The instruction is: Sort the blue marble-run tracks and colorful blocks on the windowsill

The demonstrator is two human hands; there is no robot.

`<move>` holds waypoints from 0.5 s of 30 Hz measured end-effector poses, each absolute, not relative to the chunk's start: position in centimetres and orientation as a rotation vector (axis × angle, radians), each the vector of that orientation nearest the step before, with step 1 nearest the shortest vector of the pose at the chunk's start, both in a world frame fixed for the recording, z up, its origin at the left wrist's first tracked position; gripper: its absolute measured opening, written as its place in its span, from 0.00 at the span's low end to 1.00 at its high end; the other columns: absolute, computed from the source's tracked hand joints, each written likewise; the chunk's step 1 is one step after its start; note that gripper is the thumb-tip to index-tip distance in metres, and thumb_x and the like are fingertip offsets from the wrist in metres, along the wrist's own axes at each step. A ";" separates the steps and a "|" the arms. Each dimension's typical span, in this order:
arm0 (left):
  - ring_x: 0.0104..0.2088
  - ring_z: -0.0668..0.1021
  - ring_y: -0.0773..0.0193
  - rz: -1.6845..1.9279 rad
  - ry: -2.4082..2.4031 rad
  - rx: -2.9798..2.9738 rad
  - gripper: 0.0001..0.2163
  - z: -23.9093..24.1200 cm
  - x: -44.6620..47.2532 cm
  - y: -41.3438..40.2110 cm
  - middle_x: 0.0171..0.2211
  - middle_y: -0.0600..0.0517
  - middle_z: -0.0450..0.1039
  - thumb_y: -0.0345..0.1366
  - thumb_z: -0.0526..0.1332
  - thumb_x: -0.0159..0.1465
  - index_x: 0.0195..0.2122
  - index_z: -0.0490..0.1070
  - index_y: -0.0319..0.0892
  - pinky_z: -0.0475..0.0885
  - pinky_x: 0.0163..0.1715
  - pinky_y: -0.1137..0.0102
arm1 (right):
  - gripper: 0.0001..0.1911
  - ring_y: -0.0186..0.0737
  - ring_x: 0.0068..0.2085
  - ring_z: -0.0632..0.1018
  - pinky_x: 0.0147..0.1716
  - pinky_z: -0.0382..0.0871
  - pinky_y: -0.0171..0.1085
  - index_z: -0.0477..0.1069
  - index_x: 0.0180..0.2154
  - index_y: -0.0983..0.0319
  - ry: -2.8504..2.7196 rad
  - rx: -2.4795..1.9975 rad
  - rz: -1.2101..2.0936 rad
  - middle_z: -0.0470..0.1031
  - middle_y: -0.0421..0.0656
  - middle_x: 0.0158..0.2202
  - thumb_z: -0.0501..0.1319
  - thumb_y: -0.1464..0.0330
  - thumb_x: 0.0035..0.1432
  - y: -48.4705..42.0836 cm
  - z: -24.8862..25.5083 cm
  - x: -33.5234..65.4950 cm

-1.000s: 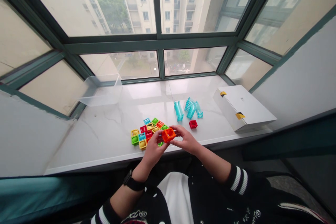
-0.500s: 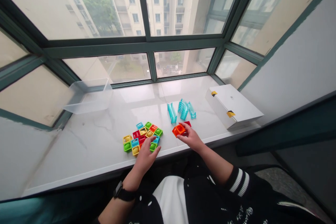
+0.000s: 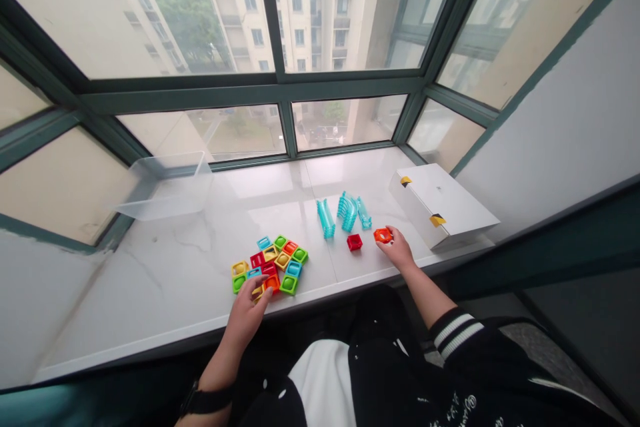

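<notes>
My right hand [image 3: 399, 251] pinches an orange block [image 3: 383, 235] at the right of the ledge. A red block [image 3: 355, 242] lies by itself to the left of that hand. Over the near side of a pile of coloured blocks, my left hand [image 3: 245, 310] has its thumb and fingers around a yellow block [image 3: 258, 293], mostly hidden by them. Beside the thumb is another orange block [image 3: 271, 282]. Green [image 3: 289, 284], blue [image 3: 293, 269] and red [image 3: 257, 260] blocks lie close around.
Translucent teal track pieces [image 3: 348, 211] lie behind the red block. A white box [image 3: 450, 203] with yellow-black tape stands at the right, and a clear plastic bin [image 3: 173, 203] at the back left. Window frames bound the marble ledge [image 3: 165, 300].
My right hand has moved right with the orange block, away from the red block, now in full view. My left hand has shifted left and nearer me, closing around the yellow block.
</notes>
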State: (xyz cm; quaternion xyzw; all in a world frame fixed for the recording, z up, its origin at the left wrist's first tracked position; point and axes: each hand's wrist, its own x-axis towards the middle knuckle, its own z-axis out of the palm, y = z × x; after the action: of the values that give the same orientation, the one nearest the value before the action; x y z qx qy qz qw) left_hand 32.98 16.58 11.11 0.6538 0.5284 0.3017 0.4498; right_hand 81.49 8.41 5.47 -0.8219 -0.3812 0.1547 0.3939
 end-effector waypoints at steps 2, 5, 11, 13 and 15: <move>0.56 0.79 0.46 0.749 1.317 1.607 0.23 11.2 32.8 16.5 0.54 0.44 0.75 0.57 0.67 0.61 0.50 0.78 0.48 0.78 0.56 0.52 | 0.35 0.54 0.61 0.76 0.61 0.72 0.50 0.69 0.61 0.59 -1.019 -2.145 0.375 0.74 0.52 0.61 0.68 0.62 0.52 9.2 4.6 81.8; 0.57 0.79 0.45 0.736 1.313 1.551 0.24 11.0 32.6 16.4 0.55 0.44 0.75 0.59 0.67 0.60 0.51 0.78 0.49 0.77 0.57 0.52 | 0.34 0.55 0.61 0.77 0.62 0.70 0.50 0.69 0.61 0.60 -1.072 -2.202 0.387 0.75 0.53 0.60 0.68 0.63 0.53 10.0 3.6 81.8; 0.59 0.78 0.44 0.720 1.326 1.446 0.28 10.1 32.1 16.5 0.55 0.43 0.77 0.61 0.69 0.58 0.52 0.78 0.47 0.75 0.59 0.51 | 0.34 0.58 0.61 0.77 0.62 0.69 0.51 0.68 0.63 0.62 -1.125 -2.269 0.385 0.75 0.56 0.61 0.67 0.62 0.56 10.4 2.3 81.7; 0.59 0.78 0.44 0.719 1.323 1.446 0.28 9.9 32.1 16.5 0.56 0.42 0.77 0.61 0.69 0.59 0.52 0.77 0.47 0.75 0.59 0.51 | 0.34 0.58 0.61 0.77 0.62 0.69 0.51 0.68 0.64 0.62 -1.137 -2.277 0.377 0.75 0.55 0.61 0.67 0.62 0.57 10.4 2.2 81.7; 0.60 0.78 0.44 0.719 1.313 1.444 0.27 9.9 32.2 16.5 0.56 0.42 0.77 0.61 0.68 0.59 0.52 0.77 0.47 0.75 0.60 0.51 | 0.34 0.58 0.61 0.77 0.62 0.69 0.51 0.67 0.64 0.62 -1.152 -2.284 0.374 0.75 0.55 0.61 0.67 0.61 0.57 10.4 2.2 81.7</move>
State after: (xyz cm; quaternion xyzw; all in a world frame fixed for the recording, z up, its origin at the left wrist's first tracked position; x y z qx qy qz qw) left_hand 32.20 16.51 9.90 0.5987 0.5445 0.2983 0.5061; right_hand 81.73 10.44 2.16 -0.8495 -0.4284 0.1393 0.2746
